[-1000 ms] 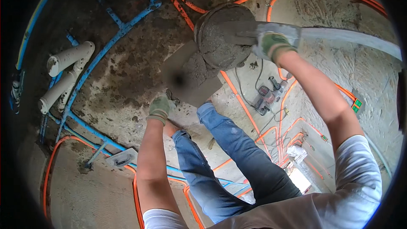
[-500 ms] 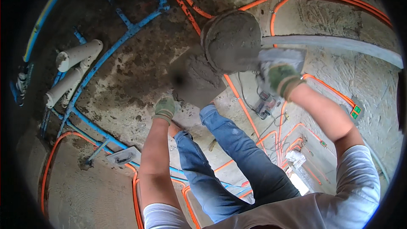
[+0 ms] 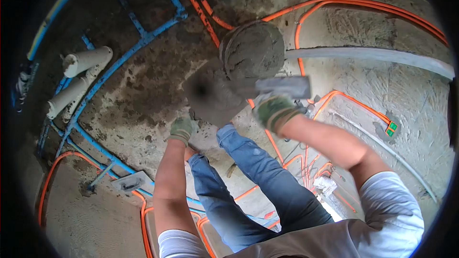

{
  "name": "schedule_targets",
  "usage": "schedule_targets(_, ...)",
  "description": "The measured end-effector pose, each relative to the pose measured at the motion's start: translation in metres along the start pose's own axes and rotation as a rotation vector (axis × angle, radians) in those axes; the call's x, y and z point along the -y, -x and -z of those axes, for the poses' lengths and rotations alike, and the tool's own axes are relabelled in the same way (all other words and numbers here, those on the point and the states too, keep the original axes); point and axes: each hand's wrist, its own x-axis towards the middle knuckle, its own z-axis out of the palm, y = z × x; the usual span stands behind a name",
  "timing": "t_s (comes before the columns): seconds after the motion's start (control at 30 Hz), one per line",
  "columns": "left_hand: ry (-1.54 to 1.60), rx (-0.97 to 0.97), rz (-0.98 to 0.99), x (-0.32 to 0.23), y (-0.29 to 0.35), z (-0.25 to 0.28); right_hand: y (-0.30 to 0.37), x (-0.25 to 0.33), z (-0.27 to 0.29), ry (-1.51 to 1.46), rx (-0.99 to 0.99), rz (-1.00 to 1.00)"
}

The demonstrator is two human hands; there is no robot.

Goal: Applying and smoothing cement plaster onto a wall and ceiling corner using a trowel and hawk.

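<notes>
My left hand [image 3: 181, 129], in a green-and-white work glove, is closed on the near edge of a flat, square mortar board [image 3: 233, 111]. A heap of wet grey mortar [image 3: 222, 91] lies on it. My right hand [image 3: 276, 112], gloved alike, grips a rectangular plastering trowel [image 3: 289, 87], smeared by motion; its left end reaches over the mortar on the board. Just beyond the board is a round bucket [image 3: 224, 50] full of grey mortar. The trowel's handle is hidden by my right hand, and a dark blurred spot covers part of the board's left side.
Blue pipes [image 3: 107, 76] and orange conduits [image 3: 277, 145] run over the rough concrete floor and walls. White pipe stubs [image 3: 88, 62] stand at the left, near another trowel [image 3: 131, 181]. A long pale straightedge [image 3: 373, 55] extends right from the bucket. A green socket box [image 3: 391, 128] sits further right.
My right hand has moved the trowel left and nearer to me, from right of the bucket to over the board. My left hand still holds the board; the whole view has shifted slightly.
</notes>
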Motion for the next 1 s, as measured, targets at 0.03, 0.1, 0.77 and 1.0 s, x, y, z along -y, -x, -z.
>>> schedule_targets(0.03,-0.008,-0.022,-0.013,-0.002,0.006,0.005,0.003,0.008,-0.01,-0.028,0.008,0.091)
schedule_targets(0.1,-0.062,-0.019,0.0,0.007,0.032,0.013,0.032,0.023,-0.005,-0.083,-0.047,0.069)
schedule_targets(0.77,0.465,-0.656,-0.027,-0.212,0.41,0.166,0.332,0.086,0.053,-0.749,-0.66,-0.178)
schedule_targets(1.0,1.342,-0.514,0.047,-0.225,0.538,0.18,0.468,0.123,0.089,-0.824,-1.023,0.199)
